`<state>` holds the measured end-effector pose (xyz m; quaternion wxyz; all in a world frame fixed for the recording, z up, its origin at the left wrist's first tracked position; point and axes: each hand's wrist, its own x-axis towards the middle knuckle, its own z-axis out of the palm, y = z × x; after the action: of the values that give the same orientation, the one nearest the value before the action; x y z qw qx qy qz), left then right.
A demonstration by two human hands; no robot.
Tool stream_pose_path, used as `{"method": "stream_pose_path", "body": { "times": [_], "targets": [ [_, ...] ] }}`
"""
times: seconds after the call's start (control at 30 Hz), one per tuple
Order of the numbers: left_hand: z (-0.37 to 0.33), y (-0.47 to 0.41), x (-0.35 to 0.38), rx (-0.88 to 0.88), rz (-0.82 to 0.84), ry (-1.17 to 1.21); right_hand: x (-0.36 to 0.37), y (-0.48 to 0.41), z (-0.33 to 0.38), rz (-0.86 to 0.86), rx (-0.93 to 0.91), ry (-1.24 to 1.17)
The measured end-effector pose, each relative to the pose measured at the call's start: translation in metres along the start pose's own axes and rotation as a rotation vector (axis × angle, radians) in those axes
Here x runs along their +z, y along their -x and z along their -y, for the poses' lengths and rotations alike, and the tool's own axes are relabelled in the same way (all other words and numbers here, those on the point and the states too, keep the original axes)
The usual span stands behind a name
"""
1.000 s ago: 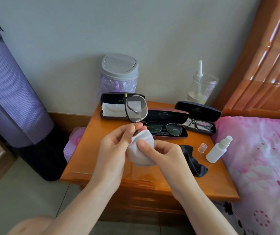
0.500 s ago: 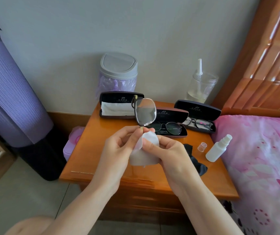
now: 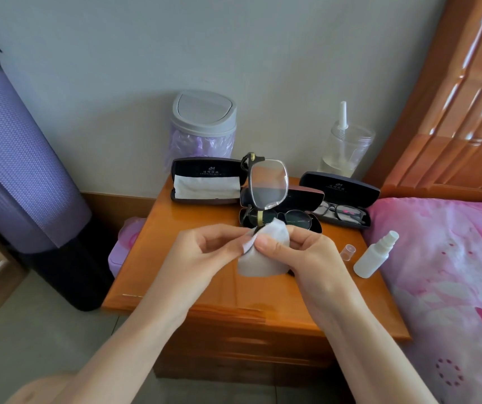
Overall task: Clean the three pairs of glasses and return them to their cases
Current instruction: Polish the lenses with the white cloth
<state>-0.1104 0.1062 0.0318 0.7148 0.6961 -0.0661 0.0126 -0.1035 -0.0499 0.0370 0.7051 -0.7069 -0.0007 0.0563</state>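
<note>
Head view: the person holds 1 pair of glasses on end above the wooden counter, 1 lens standing clear in the air and the lower lens buried in a white wipe. The left hand pinches at the lower end of the frame, where the wipe's edge meets it. The right hand has its grip folded round the wipe, thumb in front and fingers behind. I judge it is squeezing the hidden lens between 2 layers.

The other 2 pairs lie in their open cases: the middle case just behind the hands and the right case toward the bed. The left case stands open with only a white cloth inside, so it is probably where this pair belongs. A spray bottle lies uncapped to the right.

To wipe well, the left grip should sit on the rim or bridge, never on the glass. The right should rub in small circles with light pressure on both faces at once. The upright frame gives leverage, so a hard squeeze could twist the hinge. After that, the upper lens looks due the same treatment.
</note>
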Motion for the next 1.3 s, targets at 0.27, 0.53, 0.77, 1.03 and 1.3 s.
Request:
{"method": "stream_pose_path", "body": {
  "times": [0.27,0.53,0.77,1.03,1.3],
  "targets": [
    [0.004,-0.002,0.0,-0.074,-0.13,0.253,0.001,0.002,0.005,0.099,-0.073,0.061],
    [-0.002,0.001,0.004,-0.018,0.058,0.204,0.003,0.002,0.004,0.041,-0.093,0.059],
    [-0.003,-0.001,0.001,-0.06,0.038,0.184,0.008,0.004,0.002,0.047,-0.176,0.119],
    [0.001,0.001,0.009,0.026,-0.142,0.104,0.013,0.007,0.0,0.043,-0.17,0.059],
    [0.002,0.003,0.016,0.122,-0.3,0.092,0.02,0.007,-0.004,0.101,-0.113,0.014]
  ]
}}
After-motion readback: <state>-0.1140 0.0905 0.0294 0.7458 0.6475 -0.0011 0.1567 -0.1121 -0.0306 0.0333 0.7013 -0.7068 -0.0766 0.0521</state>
